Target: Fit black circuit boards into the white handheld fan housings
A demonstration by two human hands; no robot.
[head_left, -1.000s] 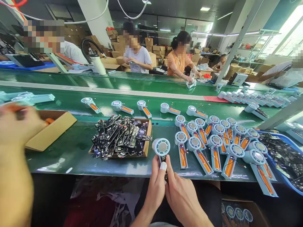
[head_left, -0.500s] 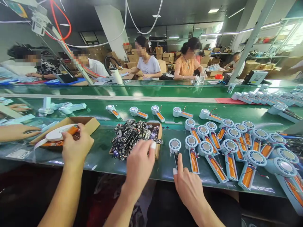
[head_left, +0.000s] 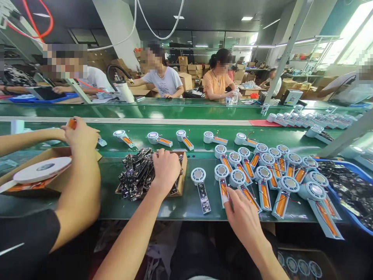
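My left hand (head_left: 166, 167) is over the pile of black circuit boards (head_left: 135, 173) in a shallow cardboard box (head_left: 183, 175). Its fingers curl down, and the fingertips and whatever they pinch are hidden. My right hand (head_left: 243, 214) grips the lower handle of a light-blue handheld fan (head_left: 222, 172) with an orange battery in its open handle. Between my hands lies another handheld fan (head_left: 198, 175), a circuit board (head_left: 203, 197) set along its handle. Beyond my right hand spreads a group of similar fans (head_left: 264, 173) with orange batteries and thin wires.
On my left, a co-worker's arm (head_left: 78, 155) reaches over a cardboard box with a white tape roll (head_left: 43, 170). Several fans line the green belt (head_left: 140, 146). A blue-rimmed tray of boards (head_left: 349, 186) stands at right. People work across the line.
My right hand has left the fan with the board and moved to the fan beside it. My left hand has shifted onto the board pile. The co-worker's hand has moved toward the belt.
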